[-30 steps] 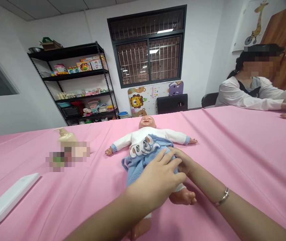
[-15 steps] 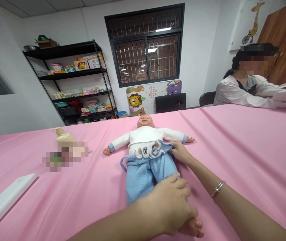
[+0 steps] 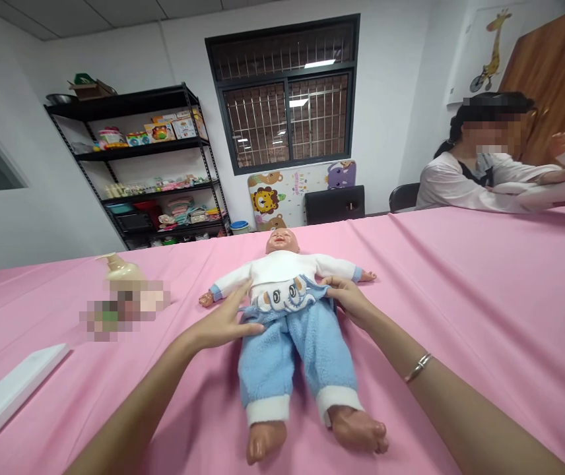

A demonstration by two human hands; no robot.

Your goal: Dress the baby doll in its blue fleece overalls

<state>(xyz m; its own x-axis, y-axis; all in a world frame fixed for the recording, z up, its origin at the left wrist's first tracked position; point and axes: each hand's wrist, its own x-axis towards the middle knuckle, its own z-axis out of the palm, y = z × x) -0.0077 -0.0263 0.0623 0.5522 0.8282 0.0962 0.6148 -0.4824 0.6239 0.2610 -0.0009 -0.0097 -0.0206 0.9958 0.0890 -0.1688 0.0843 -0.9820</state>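
A baby doll (image 3: 283, 266) lies on its back with its arms spread, in a white top with blue cuffs. Blue fleece trousers (image 3: 266, 361) with white cuffs cover its legs, and the feet stick out. At the waist a white front with a cartoon face (image 3: 283, 297) shows below the top. My left hand (image 3: 219, 322) is open at the doll's waist on the left, its thumb over the trousers and its fingers along the side. On the other side, my right hand (image 3: 354, 301) pinches the blue edge of the trousers at the waist.
A pink sheet (image 3: 441, 316) covers the table. To the left are a white flat device (image 3: 15, 392), a beige pump bottle (image 3: 123, 269) and blurred items (image 3: 124, 310). Another person (image 3: 470, 168) sits at the far right. Behind stand a black shelf (image 3: 129, 99) and a black chair (image 3: 334, 206).
My left hand has moved from the doll's lower leg up to its waist on the left, uncovering both feet. My right hand keeps its hold at the waist.
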